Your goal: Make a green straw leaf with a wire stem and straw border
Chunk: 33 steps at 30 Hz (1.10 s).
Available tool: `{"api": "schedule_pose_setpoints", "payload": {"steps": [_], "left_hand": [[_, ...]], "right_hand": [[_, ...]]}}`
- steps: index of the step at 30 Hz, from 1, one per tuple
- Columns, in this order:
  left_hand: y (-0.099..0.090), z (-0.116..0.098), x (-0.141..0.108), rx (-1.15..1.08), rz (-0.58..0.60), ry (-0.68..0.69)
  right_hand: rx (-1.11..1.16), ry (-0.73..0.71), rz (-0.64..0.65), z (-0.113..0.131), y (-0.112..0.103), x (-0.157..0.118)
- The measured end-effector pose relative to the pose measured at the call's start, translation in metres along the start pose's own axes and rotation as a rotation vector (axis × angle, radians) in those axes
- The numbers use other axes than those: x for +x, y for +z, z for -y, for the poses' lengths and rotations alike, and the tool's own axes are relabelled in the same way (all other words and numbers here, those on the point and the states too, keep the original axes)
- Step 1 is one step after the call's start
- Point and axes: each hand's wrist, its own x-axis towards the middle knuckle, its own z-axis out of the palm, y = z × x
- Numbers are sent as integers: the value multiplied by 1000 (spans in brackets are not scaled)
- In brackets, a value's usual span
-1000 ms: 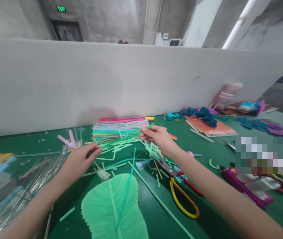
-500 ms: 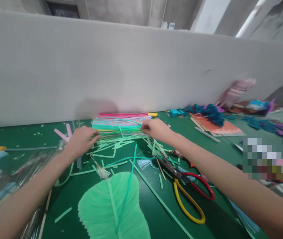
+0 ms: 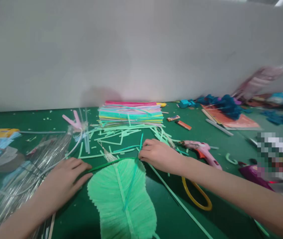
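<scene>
1. a pale partition (image 3: 56,56) rises behind a green table (image 3: 76,212), which is strewn with light green scraps (image 3: 111,133);
2. a light green leaf (image 3: 121,196), ribbed down its middle, lies flat at the near side of the table, between the two forearms; a thin teal strip (image 3: 128,194) slants across it;
3. a dark green strip (image 3: 105,164) spans from one hand to the other, along the leaf's far edge;
4. the left hand (image 3: 69,176) has thumb and forefinger nearly together, with the strip's left end between them;
5. the right hand (image 3: 158,156) is curled, palm down, its fingertips pinched on the strip's other end, just by the leaf's far right corner; the exact grip is partly hidden;
6. beyond the hands lies a stack of coloured stems (image 3: 131,111), pink at the back; a pale tassel (image 3: 109,156) rests near the leaf's far edge;
7. a pink glue gun (image 3: 202,149) lies beyond the right forearm; a yellow loop handle (image 3: 207,208) shows on its near side;
8. a clear-wrapped bundle (image 3: 54,149) lies at the left, partly behind the left forearm
</scene>
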Motion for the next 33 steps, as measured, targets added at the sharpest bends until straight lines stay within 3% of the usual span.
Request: {"api": "schedule_pose_setpoints", "payload": {"steps": [4, 7, 12, 16, 20, 26, 30, 33], "left_hand": [[7, -21, 2, -34, 2, -11], [12, -25, 0, -70, -4, -7], [14, -22, -4, -182, -27, 22], [16, -21, -5, -225, -40, 24], [15, -18, -7, -221, -71, 15], [8, -6, -10, -206, -265, -131], [9, -4, -10, -232, -261, -232], [14, -5, -9, -269, -242, -220]], "right_hand": [[-13, 1, -36, 1, 4, 6], [-39, 31, -53, 3, 6, 8], [-39, -129, -187, 15, 8, 5], [-70, -251, -164, 30, 12, 3], [-85, -240, -166, 34, 17, 3], [-81, -256, -155, 50, 4, -12], [-67, -301, -81, 73, -7, -30], [-51, -259, -199, 91, -8, -42]]}}
